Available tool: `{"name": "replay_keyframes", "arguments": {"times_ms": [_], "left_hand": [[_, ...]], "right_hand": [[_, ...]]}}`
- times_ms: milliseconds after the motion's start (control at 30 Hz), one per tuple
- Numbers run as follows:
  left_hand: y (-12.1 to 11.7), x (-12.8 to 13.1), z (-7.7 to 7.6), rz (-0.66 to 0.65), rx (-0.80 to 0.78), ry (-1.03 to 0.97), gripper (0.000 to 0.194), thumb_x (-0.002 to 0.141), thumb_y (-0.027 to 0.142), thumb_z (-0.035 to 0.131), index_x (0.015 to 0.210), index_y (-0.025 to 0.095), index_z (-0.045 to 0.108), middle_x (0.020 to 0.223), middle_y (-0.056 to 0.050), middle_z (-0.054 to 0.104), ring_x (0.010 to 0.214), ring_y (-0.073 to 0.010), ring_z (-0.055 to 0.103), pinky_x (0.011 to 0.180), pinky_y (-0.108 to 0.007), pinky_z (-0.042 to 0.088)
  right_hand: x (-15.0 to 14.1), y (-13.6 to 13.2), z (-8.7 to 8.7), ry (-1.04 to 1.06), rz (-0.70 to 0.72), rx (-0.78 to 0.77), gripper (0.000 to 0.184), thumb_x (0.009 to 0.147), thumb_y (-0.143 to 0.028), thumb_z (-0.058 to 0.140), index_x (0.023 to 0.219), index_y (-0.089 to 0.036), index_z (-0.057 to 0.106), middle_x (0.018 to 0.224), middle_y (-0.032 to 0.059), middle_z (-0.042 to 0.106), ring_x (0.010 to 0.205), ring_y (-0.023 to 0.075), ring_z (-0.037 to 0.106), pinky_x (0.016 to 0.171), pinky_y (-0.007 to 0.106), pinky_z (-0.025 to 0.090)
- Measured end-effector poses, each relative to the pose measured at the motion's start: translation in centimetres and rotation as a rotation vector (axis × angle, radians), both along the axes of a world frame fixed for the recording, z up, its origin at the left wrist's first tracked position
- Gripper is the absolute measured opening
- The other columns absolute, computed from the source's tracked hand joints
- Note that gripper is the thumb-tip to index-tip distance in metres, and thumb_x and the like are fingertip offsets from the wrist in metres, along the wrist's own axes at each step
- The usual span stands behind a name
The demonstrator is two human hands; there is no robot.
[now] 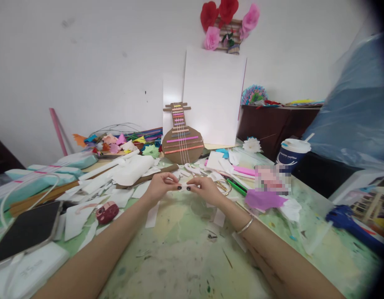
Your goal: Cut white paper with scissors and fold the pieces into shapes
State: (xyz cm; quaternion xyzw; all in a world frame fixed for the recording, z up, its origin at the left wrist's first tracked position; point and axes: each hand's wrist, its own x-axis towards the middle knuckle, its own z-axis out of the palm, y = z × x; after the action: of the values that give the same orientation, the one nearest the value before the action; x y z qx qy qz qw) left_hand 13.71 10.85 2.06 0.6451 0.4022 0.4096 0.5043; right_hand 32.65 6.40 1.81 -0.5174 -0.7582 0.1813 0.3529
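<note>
My left hand (164, 185) and my right hand (205, 189) meet above the middle of the table, thumbs and fingers pinched. Between the fingertips is a small white piece of paper (183, 187), mostly covered by them. Just behind the hands stands a brown cardboard lute (181, 155) with pale strings and coloured strips, leaning on a white board (213, 99). A white paper strip (152, 214) lies under my left wrist. Another white strip (219, 217) lies beside my right wrist.
White paper scraps (129, 170) and folded paper flowers (112, 143) pile up at the left. A phone (26, 232) lies at the near left. To the right are purple crepe paper (265, 200), a green pen (236, 187), a coffee cup (291, 155) and a blue-handled tool (350, 224).
</note>
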Motion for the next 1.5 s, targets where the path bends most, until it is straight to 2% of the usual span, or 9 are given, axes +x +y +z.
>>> {"name": "replay_keyframes", "arguments": {"times_ms": [133,267,433,667,867,967,1133,1267,1500], "left_hand": [[0.4,0.0,-0.6,-0.024,0.080,0.088,0.024,0.053,0.028,0.078,0.071,0.017,0.065,0.067,-0.007,0.071,0.066,-0.0225,0.067,0.059,-0.028,0.048],[2.4,-2.4,-0.4,0.281,0.365,0.403,0.013,0.059,0.024,0.071,0.071,0.020,0.067,0.071,-0.005,0.071,0.068,-0.0227,0.066,0.064,-0.029,0.048],[4.5,-6.0,-0.4,0.464,0.424,0.628,0.013,0.049,0.014,0.068,0.048,0.021,0.057,0.055,-0.005,0.062,0.074,-0.0282,0.061,0.066,-0.030,0.041],[4.7,-6.0,-1.5,0.396,0.452,0.769,0.016,0.044,0.014,0.071,0.047,0.022,0.057,0.057,-0.006,0.061,0.072,-0.0296,0.060,0.063,-0.029,0.039],[4.4,-5.6,-0.6,0.376,0.480,0.696,0.014,0.048,0.010,0.065,0.052,0.023,0.065,0.057,-0.004,0.064,0.066,-0.0279,0.060,0.066,-0.031,0.041],[3.3,-4.3,0.1,0.322,0.546,0.606,0.012,0.057,0.015,0.064,0.063,0.024,0.068,0.076,-0.003,0.069,0.080,-0.0249,0.062,0.077,-0.030,0.043],[0.8,-1.6,0.5,-0.019,0.742,0.387,0.007,0.069,0.022,0.062,0.071,0.023,0.068,0.088,-0.006,0.069,0.098,-0.0224,0.058,0.091,-0.032,0.040],[0.2,-1.4,0.9,-0.312,0.738,0.483,0.011,0.062,0.032,0.073,0.067,0.023,0.068,0.085,-0.006,0.071,0.107,-0.0260,0.054,0.093,-0.035,0.039],[1.3,-4.3,2.9,-0.070,0.798,0.648,0.017,0.075,0.033,0.058,0.071,0.019,0.068,0.082,-0.006,0.069,0.090,-0.0227,0.060,0.082,-0.033,0.043]], "right_hand": [[0.7,0.3,0.0,0.012,-0.045,-0.088,0.017,0.076,-0.021,0.059,0.062,-0.016,0.068,0.058,0.0002,0.068,0.052,0.0101,0.055,0.053,0.020,0.036],[1.8,0.9,-0.1,0.054,-0.192,-0.044,0.019,0.075,-0.021,0.059,0.059,-0.016,0.066,0.056,0.0007,0.067,0.051,0.0100,0.054,0.052,0.019,0.035],[2.6,1.6,-0.6,0.112,-0.292,-0.025,0.025,0.077,-0.032,0.056,0.063,-0.016,0.068,0.051,0.0003,0.064,0.049,0.0105,0.052,0.052,0.020,0.034],[3.0,2.2,-1.4,0.134,-0.306,-0.048,0.026,0.076,-0.021,0.051,0.055,-0.017,0.066,0.054,0.0001,0.066,0.050,0.0108,0.052,0.055,0.021,0.035],[3.0,2.6,-1.8,0.250,-0.260,-0.111,0.015,0.075,-0.018,0.049,0.072,-0.015,0.063,0.061,0.0011,0.069,0.049,0.0098,0.055,0.052,0.019,0.040],[2.9,2.7,-1.9,0.324,-0.248,-0.133,0.013,0.075,-0.020,0.049,0.078,-0.014,0.060,0.062,0.0026,0.069,0.047,0.0087,0.055,0.050,0.018,0.041],[2.8,2.7,-1.6,0.393,-0.243,-0.165,0.014,0.074,-0.021,0.050,0.078,-0.012,0.060,0.062,0.0047,0.069,0.046,0.0083,0.055,0.048,0.018,0.041],[2.9,2.3,-1.4,0.373,-0.220,-0.203,0.014,0.069,-0.023,0.056,0.072,-0.012,0.065,0.063,0.0051,0.069,0.051,0.0102,0.057,0.050,0.019,0.042],[2.3,1.8,-1.0,0.269,-0.234,-0.241,0.014,0.061,-0.027,0.067,0.069,-0.016,0.073,0.064,0.0021,0.068,0.064,0.0151,0.059,0.058,0.022,0.040]]}}
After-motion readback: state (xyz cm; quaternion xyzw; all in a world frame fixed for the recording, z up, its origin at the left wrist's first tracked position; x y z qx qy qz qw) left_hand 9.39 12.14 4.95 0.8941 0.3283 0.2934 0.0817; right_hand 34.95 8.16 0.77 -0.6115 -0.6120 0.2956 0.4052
